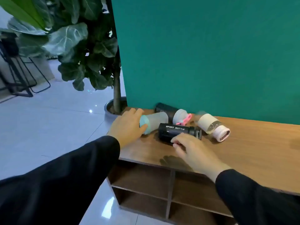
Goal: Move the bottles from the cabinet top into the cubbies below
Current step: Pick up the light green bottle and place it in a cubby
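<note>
Several bottles lie on their sides at the left end of the wooden cabinet top (253, 150). My left hand (128, 127) wraps the mint-green lid end of a frosted bottle (156, 121). My right hand (193, 151) hovers at the near side of a black bottle (175, 131) marked "SPORT BOTTLE", fingers curled and touching it, not closed around it. Behind them lie a dark bottle with a frosted cap and pink strap (172, 112) and a cream-sleeved clear bottle with a pink lid (213, 127). Open cubbies (142, 177) sit below the top.
A teal partition wall (211, 54) rises directly behind the bottles. A potted fiddle-leaf plant (81, 51) stands left of the cabinet on a glossy tiled floor (48, 127). Black metal chair frames (21, 75) are at the far left.
</note>
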Tool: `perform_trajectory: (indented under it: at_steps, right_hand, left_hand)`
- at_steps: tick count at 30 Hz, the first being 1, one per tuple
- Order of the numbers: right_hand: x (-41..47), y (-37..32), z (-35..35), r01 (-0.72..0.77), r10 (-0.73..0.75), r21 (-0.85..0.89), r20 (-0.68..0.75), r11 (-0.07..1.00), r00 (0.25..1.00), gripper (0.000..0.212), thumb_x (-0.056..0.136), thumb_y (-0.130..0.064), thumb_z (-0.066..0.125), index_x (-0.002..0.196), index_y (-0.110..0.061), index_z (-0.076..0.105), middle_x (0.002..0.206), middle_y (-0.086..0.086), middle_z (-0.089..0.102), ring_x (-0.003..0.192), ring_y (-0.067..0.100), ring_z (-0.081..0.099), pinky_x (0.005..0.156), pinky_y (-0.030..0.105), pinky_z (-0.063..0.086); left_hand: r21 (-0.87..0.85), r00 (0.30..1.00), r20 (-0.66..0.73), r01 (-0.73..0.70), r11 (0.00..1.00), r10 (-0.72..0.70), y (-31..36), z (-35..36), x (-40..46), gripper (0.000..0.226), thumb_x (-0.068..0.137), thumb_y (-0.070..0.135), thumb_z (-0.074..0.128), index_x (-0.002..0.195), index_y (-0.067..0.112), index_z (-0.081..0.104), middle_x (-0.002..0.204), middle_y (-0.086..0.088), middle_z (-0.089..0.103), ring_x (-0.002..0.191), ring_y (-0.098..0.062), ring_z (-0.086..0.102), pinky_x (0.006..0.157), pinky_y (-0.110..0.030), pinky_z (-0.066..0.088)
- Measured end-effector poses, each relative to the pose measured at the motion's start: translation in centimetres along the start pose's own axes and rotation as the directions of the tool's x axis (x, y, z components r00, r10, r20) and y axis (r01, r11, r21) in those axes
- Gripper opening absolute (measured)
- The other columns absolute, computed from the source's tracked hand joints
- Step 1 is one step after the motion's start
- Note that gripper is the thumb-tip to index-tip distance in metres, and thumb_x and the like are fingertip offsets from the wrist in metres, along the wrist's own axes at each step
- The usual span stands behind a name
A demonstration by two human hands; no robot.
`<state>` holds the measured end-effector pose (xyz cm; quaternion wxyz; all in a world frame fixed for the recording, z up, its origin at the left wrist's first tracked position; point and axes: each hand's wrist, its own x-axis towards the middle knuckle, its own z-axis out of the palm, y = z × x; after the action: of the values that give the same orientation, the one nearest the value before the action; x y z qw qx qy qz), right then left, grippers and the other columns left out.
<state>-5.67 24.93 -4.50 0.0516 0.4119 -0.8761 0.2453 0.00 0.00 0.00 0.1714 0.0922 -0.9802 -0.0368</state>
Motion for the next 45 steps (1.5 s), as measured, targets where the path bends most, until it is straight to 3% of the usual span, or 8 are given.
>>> perform_trajectory:
  at_steps: [11,21,27,33,36,38,41,45]
  right_hand:
    - [1.0,2.1,8.6,-0.191,0.17,0.17,0.131,0.967,0.977,0.038,0.099,-0.048,0.044,0.135,-0.039,0.053,0.137,-0.025,0.049,0.129,-0.002,0.044,0.106,0.02,0.037]
    - [3.5,0.8,9.1,-0.098,0.105,0.214,-0.024,0.972,0.994,0.033,0.098,-0.046,0.047,0.127,-0.034,0.058,0.129,-0.025,0.051,0.124,-0.006,0.045,0.103,0.022,0.042]
    - [3.7,-0.5,9.9,-0.076,0.076,0.269,0.012,0.96,0.997,0.036,0.098,-0.046,0.049,0.132,-0.036,0.053,0.131,-0.031,0.044,0.124,-0.007,0.046,0.101,0.027,0.048]
    - [5.1,-4.9,8.7,0.024,0.016,0.257,-0.151,0.966,0.988,0.07,0.091,-0.041,0.064,0.151,-0.028,0.031,0.156,-0.014,0.031,0.145,-0.001,0.022,0.118,0.026,0.025]
    - [5.5,-7.8,8.0,0.028,-0.004,0.206,-0.112,0.978,0.994,0.093,0.086,-0.044,0.07,0.157,-0.026,0.013,0.162,-0.011,0.02,0.149,0.002,0.013,0.121,0.031,0.018]
    - [5.1,-9.4,8.1,0.028,-0.011,0.216,-0.079,0.976,0.997,0.101,0.081,-0.045,0.074,0.157,-0.028,0.01,0.16,-0.011,0.025,0.146,0.003,0.021,0.119,0.032,0.025]
    - [3.0,-11.4,9.3,0.024,-0.003,0.316,-0.069,0.949,0.998,0.101,0.07,-0.041,0.083,0.151,-0.03,0.024,0.14,-0.015,0.043,0.131,0.001,0.039,0.106,0.017,0.033]
    - [-1.5,-12.9,13.1,-0.092,0.117,0.533,-0.014,0.841,0.993,0.097,0.059,-0.038,0.087,0.135,-0.054,0.029,0.127,-0.031,0.043,0.124,-0.011,0.042,0.094,0.003,0.032]
  left_hand:
    - [-0.149,0.98,0.148,0.158,0.976,-0.136,-3.2,7.8,4.1,0.096,0.072,0.062,0.07,0.151,0.024,0.032,0.149,-0.003,0.045,0.13,-0.028,0.049,0.102,-0.05,0.046]
    - [-0.259,0.976,0.112,0.208,0.943,-0.185,-4.3,12.0,6.3,0.092,0.066,0.06,0.077,0.14,0.032,0.031,0.127,-0.007,0.052,0.105,-0.031,0.064,0.087,-0.048,0.057]
    - [-0.314,0.979,0.001,0.193,0.93,-0.203,-6.6,9.9,4.7,0.092,0.061,0.055,0.08,0.137,0.032,0.034,0.131,-0.004,0.054,0.111,-0.025,0.058,0.088,-0.045,0.058]
    - [-0.09,0.999,0.009,-0.042,0.995,0.043,-8.2,2.1,-0.1,0.087,0.064,0.048,0.078,0.141,0.031,0.04,0.137,0.002,0.051,0.114,-0.024,0.051,0.091,-0.045,0.053]
    - [-0.03,0.977,0.069,-0.202,0.979,0.204,-8.2,-2.3,-2.9,0.087,0.063,0.053,0.075,0.14,0.035,0.039,0.136,0.008,0.049,0.11,-0.018,0.049,0.086,-0.04,0.053]
    - [-0.006,0.943,0.109,-0.317,0.949,0.315,-7.9,-4.6,-4.7,0.086,0.063,0.063,0.068,0.14,0.037,0.039,0.136,0.011,0.047,0.11,-0.014,0.048,0.085,-0.033,0.052]
    - [0.014,0.877,0.124,-0.47,0.883,0.465,-7.6,-5.6,-7.4,0.087,0.062,0.059,0.072,0.139,0.038,0.04,0.138,0.01,0.047,0.113,-0.013,0.048,0.085,-0.031,0.052]
    - [-0.259,0.868,0.092,-0.453,0.853,0.488,-9.5,-3.4,-11.9,0.09,0.068,0.053,0.079,0.146,0.038,0.036,0.152,0.014,0.039,0.134,-0.004,0.044,0.102,-0.013,0.042]
